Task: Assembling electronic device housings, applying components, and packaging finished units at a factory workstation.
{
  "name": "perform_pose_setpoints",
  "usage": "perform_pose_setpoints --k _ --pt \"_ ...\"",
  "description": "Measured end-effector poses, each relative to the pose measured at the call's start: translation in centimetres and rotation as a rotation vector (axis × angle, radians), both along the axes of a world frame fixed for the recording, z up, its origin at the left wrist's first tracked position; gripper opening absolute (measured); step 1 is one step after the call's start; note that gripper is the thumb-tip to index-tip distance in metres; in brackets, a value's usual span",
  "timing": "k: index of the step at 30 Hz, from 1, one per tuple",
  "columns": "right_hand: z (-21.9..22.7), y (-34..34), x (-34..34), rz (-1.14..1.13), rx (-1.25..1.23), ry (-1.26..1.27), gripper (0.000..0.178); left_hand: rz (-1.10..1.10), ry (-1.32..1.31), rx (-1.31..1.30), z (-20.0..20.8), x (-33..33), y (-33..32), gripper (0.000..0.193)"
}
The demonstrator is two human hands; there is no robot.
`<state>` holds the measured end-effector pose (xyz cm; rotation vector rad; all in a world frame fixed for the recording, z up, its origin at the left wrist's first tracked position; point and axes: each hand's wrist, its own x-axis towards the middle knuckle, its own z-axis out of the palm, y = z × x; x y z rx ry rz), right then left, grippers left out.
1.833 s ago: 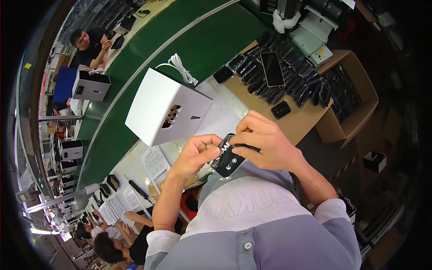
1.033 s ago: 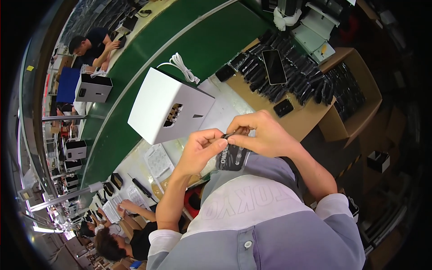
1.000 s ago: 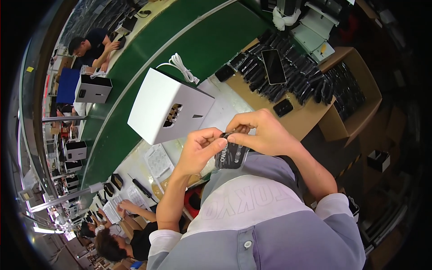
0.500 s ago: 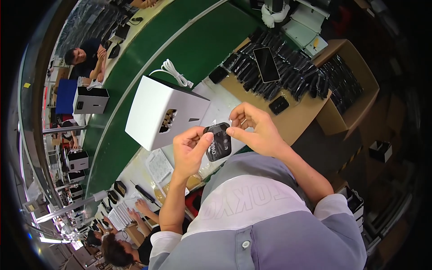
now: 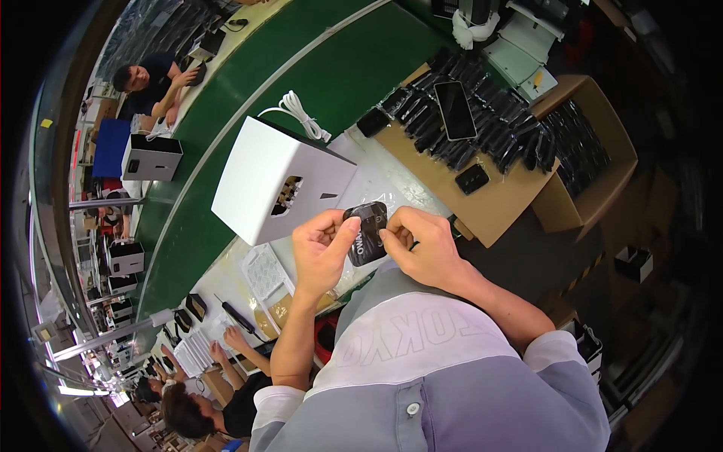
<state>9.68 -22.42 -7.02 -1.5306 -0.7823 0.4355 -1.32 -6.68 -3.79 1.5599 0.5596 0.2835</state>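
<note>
Panel: black, flat, rounded-corner panel (image 5: 367, 239), held up near, just right of white box-shaped housing (image 5: 257, 179)
Left hand (image 5: 319, 252): clamped on panel's left edge, thumb on its face
Right hand (image 5: 423, 247): fingertips brought to panel's right edge; whether pinched, cannot be told
Far right: black-screened rectangular phone (image 5: 456, 111) laid on black plastic-wrapped pieces (image 5: 506, 143)

Bright centre; dark, warped edges

Phone (image 5: 456, 111) (screen dark); open carton (image 5: 620, 153); blue panel (image 5: 110, 148).
</note>
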Motion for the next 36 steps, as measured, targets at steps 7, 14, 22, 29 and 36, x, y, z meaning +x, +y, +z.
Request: perform_pose_setpoints --k 7,14,22,29,36 --pt "0.3 0.8 -0.7 -0.020 0.011 0.034 0.014 0.044 0.032 0.025 -0.8 -0.1 0.0 0.015" --pt "-0.9 0.7 -0.3 0.041 0.073 -0.117 0.009 0.065 -0.010 -0.151 -1.3 0.1 -0.3 0.021" --pt "-1.8 1.5 0.8 0.296 0.014 0.380 0.013 0.044 0.023 0.109 -1.1 -0.2 -0.8 0.025" --pt "-3.1 3.7 0.3 0.347 -0.064 0.524 0.017 0.016 0.153 0.304 -1.3 -1.1 0.7 0.017" --pt "-4.1 5.3 0.4 0.290 0.013 0.658 0.015 0.109 -0.008 0.921 3.3 -2.5 7.9 0.019"
